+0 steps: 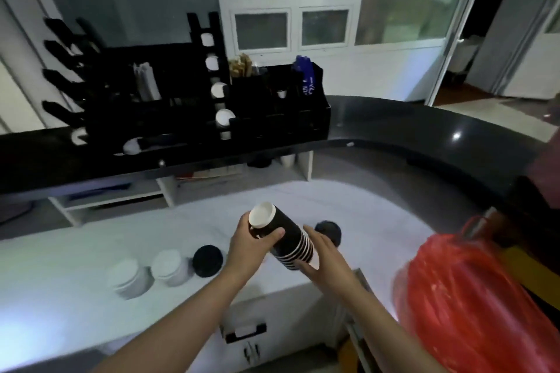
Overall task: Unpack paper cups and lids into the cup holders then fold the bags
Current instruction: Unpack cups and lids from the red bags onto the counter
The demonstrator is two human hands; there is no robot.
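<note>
Both forearms are reaching in from the bottom edge over the white worktop. Beside them, a red plastic bag is bulging at the right, partly cut off by the frame. Left hand is curling its fingers and thumb around the upper end of a tilted stack of black paper cups, while right hand is cupping the stack's striped lower end with nearly straight fingers. Just beyond the stack a black lid is lying half hidden; to the left another black lid and two white lid stacks are sitting blurred. Farther back, the black cup holders are standing on the dark counter, their compartments too dim to make out.
</note>
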